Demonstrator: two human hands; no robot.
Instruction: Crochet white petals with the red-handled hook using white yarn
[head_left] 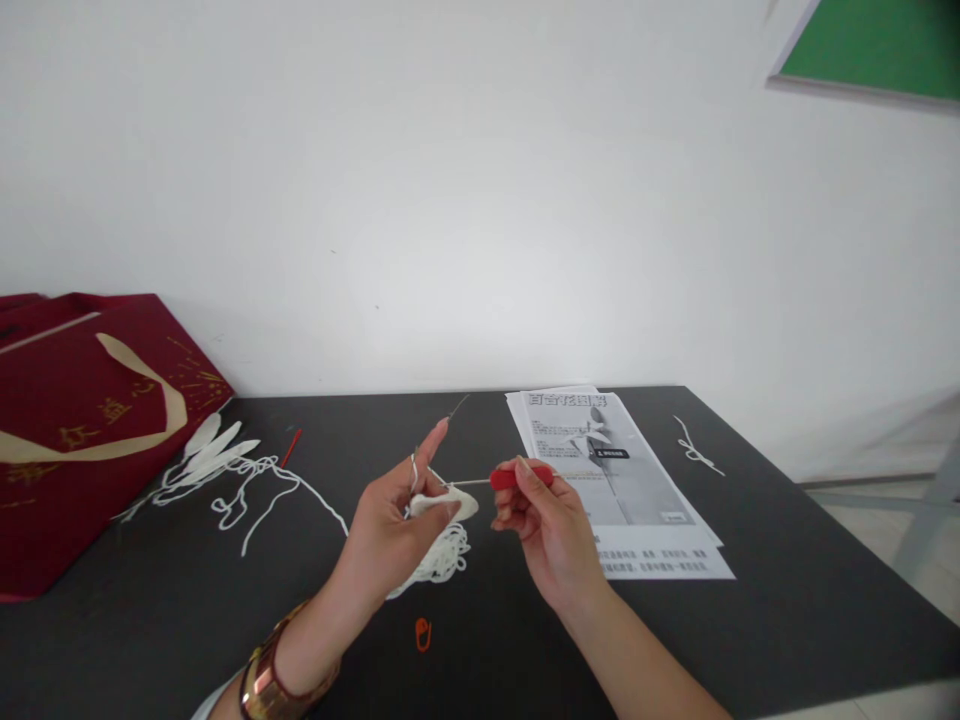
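Between thumb and fingers, my left hand (394,525) pinches a small white crochet piece (463,504). Its index finger is raised, with white yarn wrapped around it. My right hand (551,530) grips the red handle of a crochet hook (501,480). The hook's thin metal shaft points left and meets the top of the crochet piece; its tip is too small to make out. A loose heap of white yarn (444,556) lies on the table under my left hand. Nearer to me is an orange stitch marker (423,634).
White crocheted petals (214,448) with trailing yarn and a thin red stick (291,447) lie at the left, beside a dark red gift bag (82,430). Printed sheets (660,500) rest right of centre on the black table (780,570). A short white yarn piece (694,452) lies further right.
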